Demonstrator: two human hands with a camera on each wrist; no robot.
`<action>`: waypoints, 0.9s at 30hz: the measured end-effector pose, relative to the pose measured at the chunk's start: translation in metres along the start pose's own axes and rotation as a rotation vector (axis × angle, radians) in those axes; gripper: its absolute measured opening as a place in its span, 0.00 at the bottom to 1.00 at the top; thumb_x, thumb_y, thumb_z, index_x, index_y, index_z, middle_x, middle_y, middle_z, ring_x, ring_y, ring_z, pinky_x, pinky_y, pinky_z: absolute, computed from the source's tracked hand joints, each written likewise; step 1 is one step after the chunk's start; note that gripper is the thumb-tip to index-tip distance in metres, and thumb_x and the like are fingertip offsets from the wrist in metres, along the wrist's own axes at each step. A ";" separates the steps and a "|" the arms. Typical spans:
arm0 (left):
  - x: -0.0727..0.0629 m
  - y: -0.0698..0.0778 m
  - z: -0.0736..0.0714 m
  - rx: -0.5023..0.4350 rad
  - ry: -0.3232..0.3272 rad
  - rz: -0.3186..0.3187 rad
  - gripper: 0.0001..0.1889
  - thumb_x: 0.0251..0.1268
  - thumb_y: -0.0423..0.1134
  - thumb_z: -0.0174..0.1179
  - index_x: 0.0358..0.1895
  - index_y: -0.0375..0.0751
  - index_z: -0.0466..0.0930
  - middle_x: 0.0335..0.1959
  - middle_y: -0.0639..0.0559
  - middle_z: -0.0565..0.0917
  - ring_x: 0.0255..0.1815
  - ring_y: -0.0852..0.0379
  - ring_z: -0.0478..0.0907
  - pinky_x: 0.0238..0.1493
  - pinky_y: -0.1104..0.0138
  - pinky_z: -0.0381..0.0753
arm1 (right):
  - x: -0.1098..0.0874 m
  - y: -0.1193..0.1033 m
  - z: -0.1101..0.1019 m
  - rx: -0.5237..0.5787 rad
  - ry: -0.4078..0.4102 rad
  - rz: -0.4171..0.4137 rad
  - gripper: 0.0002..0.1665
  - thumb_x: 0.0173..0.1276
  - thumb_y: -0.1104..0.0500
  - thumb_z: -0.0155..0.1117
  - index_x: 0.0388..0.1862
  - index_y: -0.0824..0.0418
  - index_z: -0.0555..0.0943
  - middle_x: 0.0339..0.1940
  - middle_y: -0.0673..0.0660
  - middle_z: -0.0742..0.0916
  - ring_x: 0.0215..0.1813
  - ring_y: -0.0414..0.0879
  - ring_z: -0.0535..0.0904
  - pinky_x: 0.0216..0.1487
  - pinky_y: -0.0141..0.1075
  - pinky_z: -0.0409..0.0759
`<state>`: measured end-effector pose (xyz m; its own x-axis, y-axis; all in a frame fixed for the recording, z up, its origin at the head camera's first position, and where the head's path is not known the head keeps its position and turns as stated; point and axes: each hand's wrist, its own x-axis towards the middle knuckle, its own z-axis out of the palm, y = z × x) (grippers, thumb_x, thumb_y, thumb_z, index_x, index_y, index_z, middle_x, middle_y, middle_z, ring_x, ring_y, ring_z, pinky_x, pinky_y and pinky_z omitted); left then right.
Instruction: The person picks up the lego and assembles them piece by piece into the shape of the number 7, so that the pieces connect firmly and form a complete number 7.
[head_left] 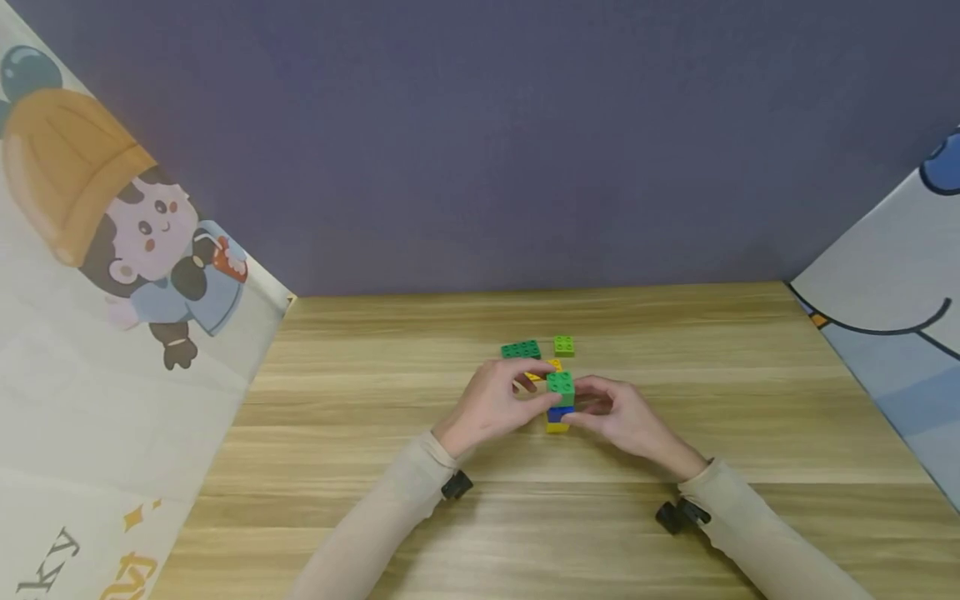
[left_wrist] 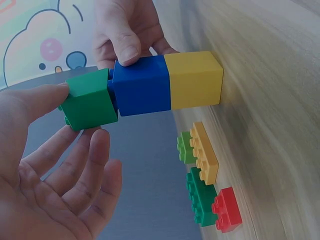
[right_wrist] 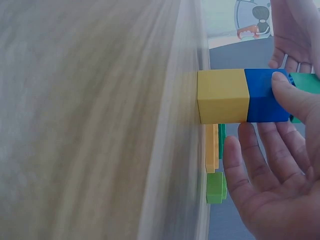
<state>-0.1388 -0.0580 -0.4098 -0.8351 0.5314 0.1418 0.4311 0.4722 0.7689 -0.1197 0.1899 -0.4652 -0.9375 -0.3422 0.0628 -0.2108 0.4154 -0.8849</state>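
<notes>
A yellow block (left_wrist: pixel 195 81) stands on the wooden table with a blue block (left_wrist: pixel 142 86) stacked on it. Above the blue one is a green block (head_left: pixel 560 390), slightly tilted, and some blue studs show in the gap between the two. My left hand (head_left: pixel 495 402) pinches the green block between thumb and fingertips. On the other side, my right hand (head_left: pixel 624 415) holds the blue block, its thumb pressed on the near face and its fingers behind.
Behind the stack lie a dark green brick (head_left: pixel 520 349), a small lime green brick (head_left: pixel 564 346), a long yellow-orange brick (left_wrist: pixel 205 152) and a red brick (left_wrist: pixel 228 210). A dark blue-grey panel (head_left: pixel 525 167) rises at the table's far edge, with printed panels on both sides.
</notes>
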 end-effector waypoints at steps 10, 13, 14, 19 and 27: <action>-0.008 0.003 -0.001 -0.013 -0.022 -0.020 0.21 0.70 0.54 0.72 0.62 0.51 0.88 0.56 0.56 0.91 0.46 0.63 0.86 0.45 0.71 0.86 | -0.005 -0.003 0.005 0.003 0.000 0.032 0.24 0.68 0.55 0.79 0.60 0.59 0.86 0.57 0.59 0.91 0.52 0.48 0.90 0.54 0.33 0.88; -0.010 0.004 -0.001 -0.007 -0.028 -0.023 0.22 0.70 0.54 0.72 0.62 0.50 0.88 0.57 0.56 0.91 0.46 0.62 0.87 0.45 0.71 0.86 | -0.008 -0.004 0.006 -0.005 0.004 0.034 0.24 0.68 0.55 0.79 0.60 0.59 0.86 0.56 0.58 0.91 0.50 0.47 0.91 0.53 0.33 0.88; -0.010 0.005 -0.001 -0.004 -0.030 -0.023 0.22 0.70 0.53 0.72 0.62 0.50 0.88 0.57 0.56 0.91 0.46 0.62 0.87 0.45 0.71 0.86 | -0.008 -0.004 0.007 -0.006 0.005 0.032 0.24 0.68 0.54 0.79 0.60 0.59 0.86 0.55 0.58 0.92 0.50 0.47 0.90 0.52 0.33 0.88; -0.013 0.006 -0.003 0.011 -0.044 -0.025 0.21 0.70 0.53 0.72 0.62 0.51 0.88 0.56 0.56 0.91 0.46 0.62 0.87 0.44 0.72 0.85 | -0.012 -0.005 0.009 -0.014 0.014 0.026 0.23 0.68 0.54 0.79 0.60 0.57 0.87 0.52 0.55 0.92 0.50 0.45 0.90 0.52 0.33 0.88; -0.015 0.010 -0.006 0.061 -0.063 -0.016 0.20 0.69 0.52 0.74 0.60 0.52 0.90 0.52 0.57 0.92 0.40 0.67 0.84 0.37 0.73 0.83 | -0.016 -0.009 0.014 -0.014 0.017 0.046 0.23 0.69 0.54 0.79 0.59 0.58 0.86 0.51 0.55 0.92 0.49 0.45 0.89 0.53 0.34 0.88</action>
<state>-0.1239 -0.0655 -0.4012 -0.8199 0.5655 0.0892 0.4393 0.5216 0.7314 -0.0989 0.1803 -0.4649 -0.9509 -0.3079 0.0300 -0.1708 0.4420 -0.8806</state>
